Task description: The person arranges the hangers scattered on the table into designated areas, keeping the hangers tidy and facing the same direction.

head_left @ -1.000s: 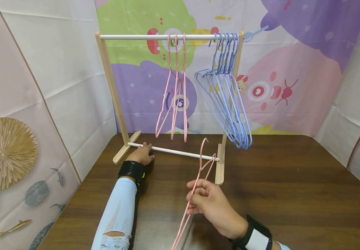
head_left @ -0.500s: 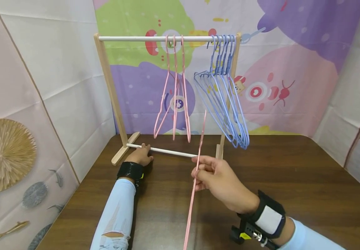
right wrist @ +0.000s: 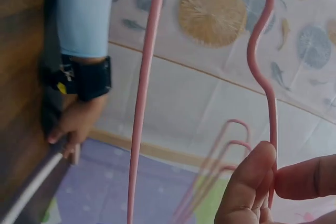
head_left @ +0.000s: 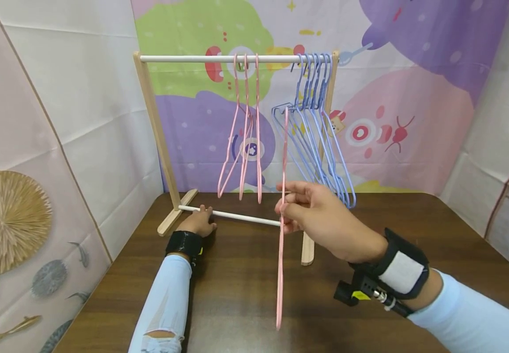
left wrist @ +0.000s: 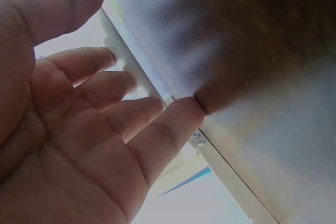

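Note:
A pink clothes hanger (head_left: 279,279) stands nearly upright and edge-on in the head view. My right hand (head_left: 329,218) pinches one side of it between thumb and fingers; the right wrist view shows this pinch on the wavy pink rod (right wrist: 270,98). The hanger's top overlaps the blue hangers in the picture, and its hook is hard to make out. On the lower white bar (head_left: 245,216) of the rack, near its left foot, rests my left hand (head_left: 196,223). Its fingers (left wrist: 163,135) are loosely extended, with the thumb apart, in the left wrist view.
Three pink hangers (head_left: 258,147) hang mid-way along the rack's upper white bar (head_left: 184,59). Several blue hangers (head_left: 324,142) crowd its right end. Wooden posts (head_left: 157,127) carry the bars above a brown table (head_left: 391,245). A patterned cloth (head_left: 413,108) hangs behind.
My right hand has lifted the pink hanger up toward the rack and slightly right, turning it from a leftward slant to nearly upright. The left hand stays on the lower bar.

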Available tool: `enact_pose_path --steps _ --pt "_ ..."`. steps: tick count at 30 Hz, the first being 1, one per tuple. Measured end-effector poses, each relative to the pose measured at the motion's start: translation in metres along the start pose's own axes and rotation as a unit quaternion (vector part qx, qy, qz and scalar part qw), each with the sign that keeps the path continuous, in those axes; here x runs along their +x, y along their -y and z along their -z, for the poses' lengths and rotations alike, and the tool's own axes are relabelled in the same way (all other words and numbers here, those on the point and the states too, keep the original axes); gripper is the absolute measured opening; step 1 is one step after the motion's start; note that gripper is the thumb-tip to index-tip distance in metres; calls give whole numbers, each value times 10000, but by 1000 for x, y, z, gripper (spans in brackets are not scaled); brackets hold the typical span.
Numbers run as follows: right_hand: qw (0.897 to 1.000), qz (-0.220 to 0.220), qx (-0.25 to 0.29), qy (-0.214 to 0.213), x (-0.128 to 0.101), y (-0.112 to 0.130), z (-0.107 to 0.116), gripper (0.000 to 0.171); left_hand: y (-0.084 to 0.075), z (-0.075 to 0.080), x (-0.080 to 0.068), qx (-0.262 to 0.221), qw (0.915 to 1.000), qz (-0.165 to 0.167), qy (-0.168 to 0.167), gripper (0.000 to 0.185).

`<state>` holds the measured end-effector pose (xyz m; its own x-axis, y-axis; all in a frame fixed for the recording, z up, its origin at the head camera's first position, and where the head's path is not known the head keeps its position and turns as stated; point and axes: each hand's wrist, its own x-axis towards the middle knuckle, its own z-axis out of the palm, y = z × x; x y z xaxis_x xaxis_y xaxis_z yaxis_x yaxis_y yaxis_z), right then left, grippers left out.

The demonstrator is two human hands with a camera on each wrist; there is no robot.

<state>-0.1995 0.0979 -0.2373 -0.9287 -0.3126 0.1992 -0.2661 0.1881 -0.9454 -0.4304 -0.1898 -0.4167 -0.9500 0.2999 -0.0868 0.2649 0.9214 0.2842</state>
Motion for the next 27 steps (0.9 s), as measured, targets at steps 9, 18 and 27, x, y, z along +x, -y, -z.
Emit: enact_pose_path --steps 9,18,27 --pt "9997 -78 205 -91 32 36 15 45 2 0 -4 16 10000 6 -20 67" --pt "9986 -98 240 -454 70 62 33 42 2 3 -4 -19 10000 -11 -38 67" --pt "9930 -403 902 -644 97 75 46 43 0 -1 1 68 10000 -47 -29 67"
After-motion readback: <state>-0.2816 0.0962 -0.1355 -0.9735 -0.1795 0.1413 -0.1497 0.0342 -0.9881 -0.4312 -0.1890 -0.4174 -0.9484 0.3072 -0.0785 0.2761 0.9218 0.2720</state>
